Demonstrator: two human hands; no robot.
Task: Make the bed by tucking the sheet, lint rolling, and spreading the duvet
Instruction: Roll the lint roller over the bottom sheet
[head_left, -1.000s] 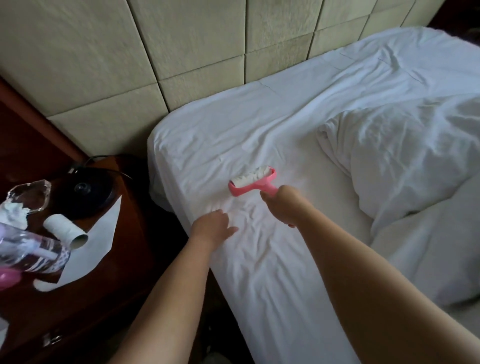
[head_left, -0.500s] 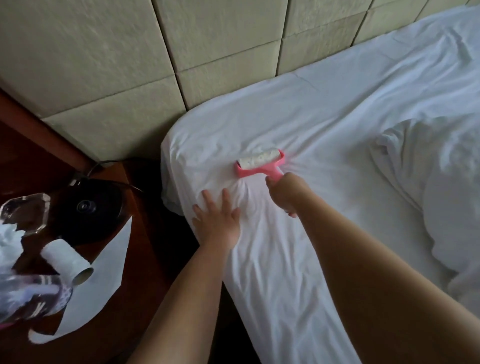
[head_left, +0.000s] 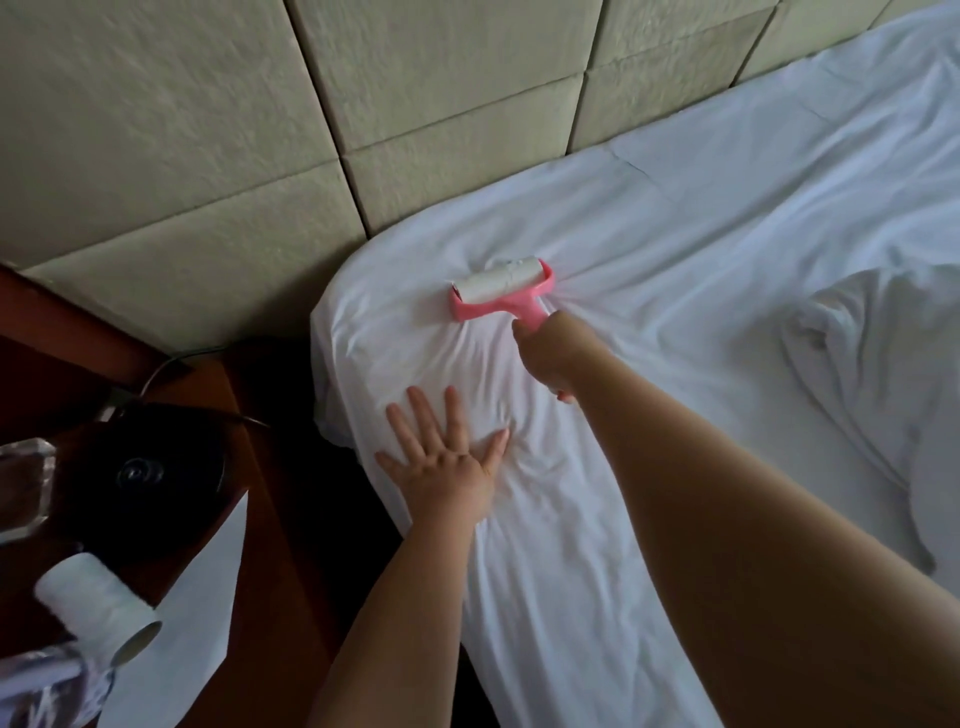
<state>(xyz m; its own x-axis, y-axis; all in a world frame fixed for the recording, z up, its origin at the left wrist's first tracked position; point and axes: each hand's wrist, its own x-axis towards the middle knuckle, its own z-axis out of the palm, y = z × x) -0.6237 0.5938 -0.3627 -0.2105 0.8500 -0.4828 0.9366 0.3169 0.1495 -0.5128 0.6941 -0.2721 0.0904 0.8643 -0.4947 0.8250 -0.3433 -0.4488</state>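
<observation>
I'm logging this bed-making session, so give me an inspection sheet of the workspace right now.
Surface: white sheet over the mattress, wrinkled near the corner.
Job's things: pink lint roller on the sheet; bunched duvet at right.
Clutter: paper roll, white paper sheet, black round device on the wooden nightstand.
Hands: right hand grips the roller handle; left hand presses flat on the sheet.
Cables: dark cable by the nightstand.
Surroundings: padded headboard.

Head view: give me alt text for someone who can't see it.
A person's right hand grips a pink lint roller on a white sheet near the bed's head corner, while the left hand presses flat on the sheet. A bunched duvet lies to the right.
</observation>
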